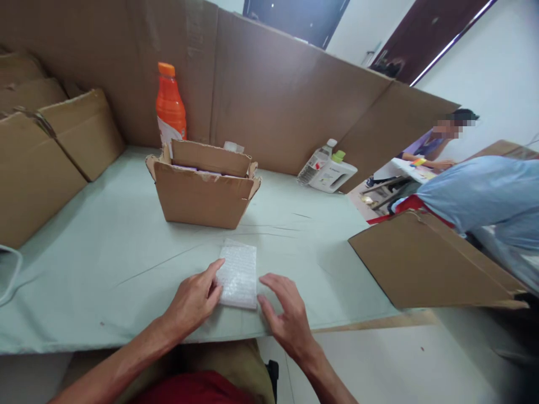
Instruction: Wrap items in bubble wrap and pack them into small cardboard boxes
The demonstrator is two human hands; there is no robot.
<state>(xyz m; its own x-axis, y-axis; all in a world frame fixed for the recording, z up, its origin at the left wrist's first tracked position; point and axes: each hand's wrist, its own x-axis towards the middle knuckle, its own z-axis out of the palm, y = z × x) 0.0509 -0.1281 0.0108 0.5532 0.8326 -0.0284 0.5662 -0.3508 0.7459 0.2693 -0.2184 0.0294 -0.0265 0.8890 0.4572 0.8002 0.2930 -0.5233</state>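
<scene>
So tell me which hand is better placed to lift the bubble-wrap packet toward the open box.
Left, probably. The left hand already has fingers on the bubble-wrap packet, while the right hand only touches its near corner. The open box sits ahead, slightly left.

A bubble-wrap packet (238,274) lies before the open carton (202,188).
</scene>
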